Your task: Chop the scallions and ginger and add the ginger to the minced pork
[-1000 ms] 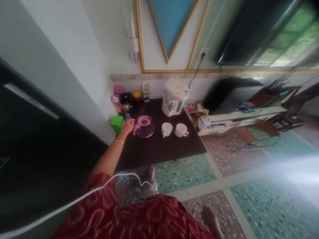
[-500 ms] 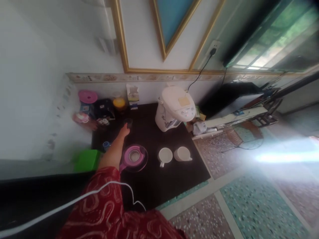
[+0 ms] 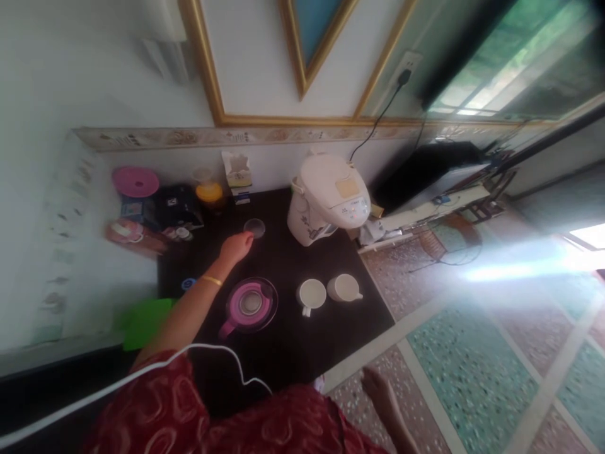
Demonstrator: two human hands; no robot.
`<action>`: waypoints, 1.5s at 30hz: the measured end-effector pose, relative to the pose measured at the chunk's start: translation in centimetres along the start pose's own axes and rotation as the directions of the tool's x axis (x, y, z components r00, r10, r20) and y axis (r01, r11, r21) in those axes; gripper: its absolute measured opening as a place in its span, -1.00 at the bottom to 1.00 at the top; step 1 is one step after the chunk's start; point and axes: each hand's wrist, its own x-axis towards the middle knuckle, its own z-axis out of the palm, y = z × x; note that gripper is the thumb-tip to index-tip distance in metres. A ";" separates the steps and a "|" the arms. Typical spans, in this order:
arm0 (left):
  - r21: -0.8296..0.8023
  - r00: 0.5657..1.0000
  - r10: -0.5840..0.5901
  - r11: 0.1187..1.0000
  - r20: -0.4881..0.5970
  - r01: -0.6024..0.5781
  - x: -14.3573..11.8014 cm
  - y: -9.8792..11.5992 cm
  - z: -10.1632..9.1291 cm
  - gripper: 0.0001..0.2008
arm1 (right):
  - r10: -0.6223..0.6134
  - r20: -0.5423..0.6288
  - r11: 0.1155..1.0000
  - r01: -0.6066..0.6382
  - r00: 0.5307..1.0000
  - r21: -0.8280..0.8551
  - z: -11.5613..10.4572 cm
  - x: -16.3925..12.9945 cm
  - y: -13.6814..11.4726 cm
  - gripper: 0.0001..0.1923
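My left hand (image 3: 235, 246) reaches toward the tabletop's (image 3: 293, 340) far edge, fingertips just short of a small clear glass (image 3: 255, 227); I cannot tell whether the fingers are spread or closed. The pink-lidded jug (image 3: 250, 304) stands mid-table beside my forearm, two white cups (image 3: 328, 291) toward the right edge, the white water boiler (image 3: 328, 198) at the far right corner, presumably to keep near its wall socket. My right hand is out of view.

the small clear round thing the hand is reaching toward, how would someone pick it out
Start at the white electric water boiler on the dark table. Just left of its base lies the small clear glass, right beyond the fingertips of the left hand. Unlike the pink-lidded pitcher and two white cups nearer the table's front edge, it is see-through.
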 end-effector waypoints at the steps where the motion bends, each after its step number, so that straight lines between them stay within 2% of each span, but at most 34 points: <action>1: -0.016 0.997 0.079 0.997 -0.013 -0.079 -1.0 1.5 -0.8 -0.66 | -0.011 0.034 1.000 0.010 0.999 0.027 0.5 0.0 -0.9 -0.72; 3: -0.041 0.979 0.200 0.979 -0.043 -0.202 -3.1 4.7 -2.2 -0.70 | -0.076 0.109 0.992 0.065 0.991 0.107 1.5 0.8 -4.2 -0.65; 4: -0.052 0.968 0.245 0.967 -0.052 -0.248 -4.2 6.3 -2.7 -0.70 | -0.178 0.208 0.971 0.136 0.962 0.199 2.1 1.5 -6.3 -0.60; 5: -0.065 0.956 0.287 0.955 -0.054 -0.290 -5.4 8.0 -3.1 -0.71 | -0.286 0.250 0.936 0.214 0.925 0.280 2.6 2.3 -8.7 -0.57; 7: -0.094 0.932 0.362 0.927 -0.026 -0.363 -7.6 11.1 -3.3 -0.72 | -0.395 0.266 0.887 0.289 0.879 0.361 3.3 3.9 -13.5 -0.56; 9: -0.102 0.910 0.413 0.907 0.022 -0.409 -9.5 14.1 -3.0 -0.72 | -0.401 0.296 0.859 0.243 0.867 0.451 3.8 5.0 -17.3 -0.51; 11: -0.072 0.901 0.429 0.902 0.059 -0.425 -10.8 16.9 -2.3 -0.73 | -0.392 0.349 0.841 0.178 0.851 0.512 4.0 5.9 -19.3 -0.49; 14: 0.016 0.908 0.412 0.910 0.071 -0.414 -11.5 20.6 -0.9 -0.74 | -0.394 0.415 0.801 0.085 0.820 0.592 3.7 7.7 -19.5 -0.54; 17: 0.120 0.923 0.379 0.915 0.063 -0.384 -10.8 23.8 0.8 -0.74 | -0.365 0.447 0.791 0.019 0.817 0.611 2.6 10.4 -18.9 -0.58; 21: 0.171 0.949 0.316 0.934 0.002 -0.312 -8.8 27.7 2.1 -0.67 | -0.369 0.469 0.826 0.053 0.802 0.561 0.3 15.4 -19.6 -0.59; 24: 0.183 0.971 0.237 0.955 -0.009 -0.231 -7.4 30.2 1.5 -0.54 | -0.417 0.486 0.866 0.174 0.768 0.469 -1.2 19.8 -20.9 -0.65; 27: 0.278 0.987 0.157 0.950 -0.031 -0.142 -6.2 32.4 -0.2 -0.55 | -0.451 0.486 0.882 0.290 0.748 0.372 -1.7 23.6 -22.2 -0.64; 29: 0.343 0.989 0.146 0.931 -0.039 -0.124 -5.1 33.9 -1.5 -0.55 | -0.469 0.479 0.883 0.374 0.742 0.283 -1.5 25.3 -23.1 -0.58; 33: 0.464 0.989 0.146 0.875 0.015 -0.136 -1.5 36.3 -2.9 -0.48 | -0.513 0.478 0.850 0.500 0.713 0.165 -1.2 26.7 -24.7 -0.52; 37: 0.537 0.989 0.124 0.831 0.075 -0.145 1.6 37.5 -2.9 -0.45 | -0.548 0.481 0.819 0.556 0.684 0.143 -1.7 27.0 -25.3 -0.58; 40: 0.551 0.992 0.111 0.825 0.058 -0.125 2.2 38.1 -2.6 -0.45 | -0.570 0.491 0.791 0.602 0.658 0.112 -1.9 27.3 -25.2 -0.60; 45: 0.603 0.990 0.133 0.787 0.040 -0.130 1.5 39.4 -3.2 -0.46 | -0.555 0.511 0.806 0.576 0.656 0.136 -1.5 27.6 -25.2 -0.58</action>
